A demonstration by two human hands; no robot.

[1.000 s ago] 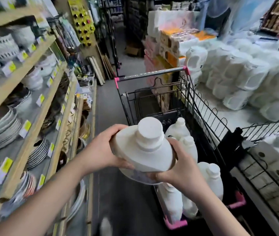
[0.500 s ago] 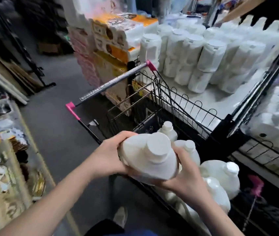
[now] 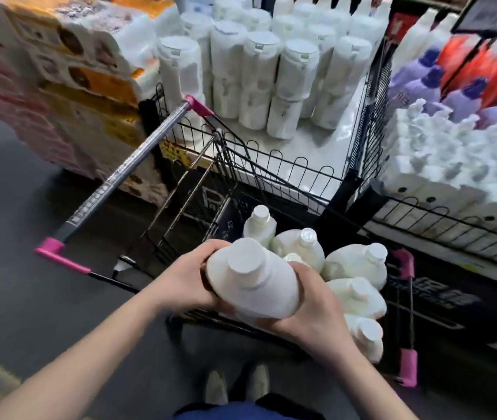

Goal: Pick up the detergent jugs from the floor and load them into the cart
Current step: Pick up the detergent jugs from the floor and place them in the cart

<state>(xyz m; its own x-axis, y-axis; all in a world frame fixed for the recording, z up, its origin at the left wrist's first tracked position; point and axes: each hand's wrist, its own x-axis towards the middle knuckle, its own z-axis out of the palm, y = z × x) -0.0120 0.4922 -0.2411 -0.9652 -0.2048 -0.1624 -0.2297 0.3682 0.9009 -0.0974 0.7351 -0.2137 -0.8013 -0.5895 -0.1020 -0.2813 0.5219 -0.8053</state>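
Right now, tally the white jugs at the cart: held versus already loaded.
Held in both hands: 1, the held jug
Loaded in the cart, caps visible: 6, such as the far jug
Total: 7

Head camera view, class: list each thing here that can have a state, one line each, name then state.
Held detergent jug: capped, tilted, gripped over the cart, not yet set down.
Left hand: closed on the jug's side.
Right hand: closed under the jug.
Shopping cart: partly loaded.
Jugs in the cart: capped, leaning together.
Child seat flap: tilted inward.
Bottles on the display: upright, capped.
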